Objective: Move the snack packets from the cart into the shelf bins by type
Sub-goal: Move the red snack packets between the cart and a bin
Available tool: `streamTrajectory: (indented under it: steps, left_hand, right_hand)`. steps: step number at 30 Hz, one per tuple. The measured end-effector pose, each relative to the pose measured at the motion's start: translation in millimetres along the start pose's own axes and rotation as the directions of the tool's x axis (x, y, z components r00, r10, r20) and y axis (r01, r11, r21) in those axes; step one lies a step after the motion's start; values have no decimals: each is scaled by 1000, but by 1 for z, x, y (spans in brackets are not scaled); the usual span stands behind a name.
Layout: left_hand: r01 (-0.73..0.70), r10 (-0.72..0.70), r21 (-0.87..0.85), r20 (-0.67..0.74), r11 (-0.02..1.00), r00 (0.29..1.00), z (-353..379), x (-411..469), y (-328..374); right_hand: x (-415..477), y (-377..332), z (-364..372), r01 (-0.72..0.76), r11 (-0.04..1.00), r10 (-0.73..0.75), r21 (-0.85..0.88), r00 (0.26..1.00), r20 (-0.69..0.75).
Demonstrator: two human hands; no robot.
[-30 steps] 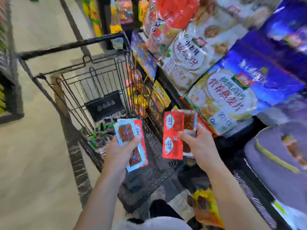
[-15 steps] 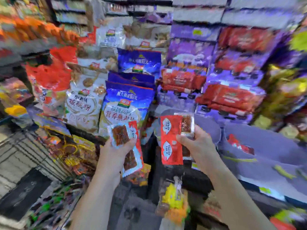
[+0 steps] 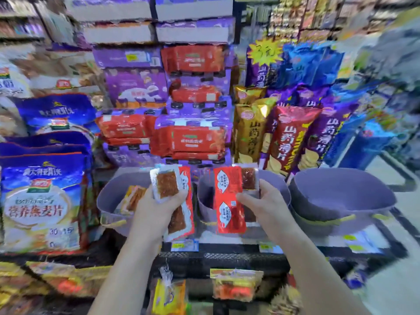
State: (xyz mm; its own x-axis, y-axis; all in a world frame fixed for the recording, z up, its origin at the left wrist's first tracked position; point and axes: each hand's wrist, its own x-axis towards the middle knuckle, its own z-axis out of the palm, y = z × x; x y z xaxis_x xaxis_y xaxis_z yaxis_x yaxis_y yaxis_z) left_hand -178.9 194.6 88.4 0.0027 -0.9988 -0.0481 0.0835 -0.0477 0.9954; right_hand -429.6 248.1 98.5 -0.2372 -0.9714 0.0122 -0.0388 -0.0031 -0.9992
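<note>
The left hand [image 3: 159, 202] curls round a few shiny white-edged packets of brown snack [image 3: 167, 184]. The right hand [image 3: 266, 202] pinches flat red plastic packets [image 3: 228, 201]. Both bunches hang by the round purple plastic bins [image 3: 204, 208] on the shelf [image 3: 227, 255]. The left bin [image 3: 106, 201] already has orange packets [image 3: 134, 196] inside. These ones are not dropped in yet, so I think sorting is only partly done.

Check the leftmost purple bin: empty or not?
Not empty. The leftmost purple bin holds a few orange packets, visible beside the left hand, which hides the bin's right side. How full it is, cannot tell.
</note>
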Motion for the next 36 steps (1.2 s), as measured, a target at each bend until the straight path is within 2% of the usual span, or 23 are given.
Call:
streamTrajectory:
  steps: [8,11,16,19,24,28,31,36]
  left_hand:
    - [131,-151,181,99,975,984,98,67,-28]
    - [211,-243,197,155,957,957,122,95,-48]
    - [301,-347,252,163,920,924,145,130,-87]
    - [321,-391,347,151,881,908,149,144,-109]
    - [359,-487,495,156,791,859,150,161,-131]
    - [288,-518,649,193,705,833,149,169,-132]
    - [190,-546,782,218,594,809,149,177,-131]
    - [33,-499,899,212,436,840,150,172,-121]
  right_hand:
    - [57,31,-52,-80,997,80,5,994,-73]
    - [79,48,-57,-137,988,129,-66,985,-117]
    - [109,73,-59,-254,957,229,-142,958,-172]
    - [124,88,-60,-332,918,306,-217,941,-146]
    - [146,104,-58,-368,863,370,-347,927,-64]
    - [158,111,-59,-421,790,462,-446,887,-17]
    - [166,115,-62,-429,759,516,-491,855,50]
    - [171,115,-64,-416,727,567,-547,813,135]
